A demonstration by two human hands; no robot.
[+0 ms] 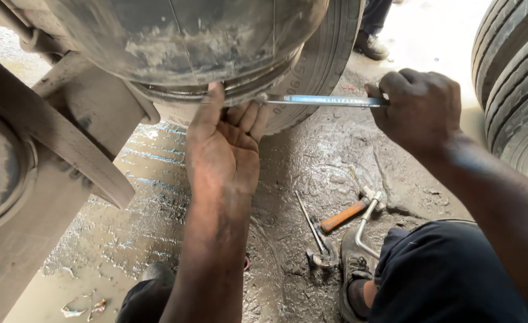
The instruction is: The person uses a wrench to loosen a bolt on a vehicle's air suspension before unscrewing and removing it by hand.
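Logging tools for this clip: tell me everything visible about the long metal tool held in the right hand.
The long metal tool is a slim, flat, silvery bar, seemingly steel, with faint markings I cannot make out. It lies nearly level. The right hand grips its outer end in a closed fist; its far tip meets the underside of the dirty round vehicle part, right beside the left hand, whose fingertips press up there. Whether the left fingers touch the tool is unclear. It hangs above the muddy ground.

Muddy ground [312,155] with hammer [351,212], rods [309,222]

Bare forearms, dark trousers [443,275], dark shoes [351,263].
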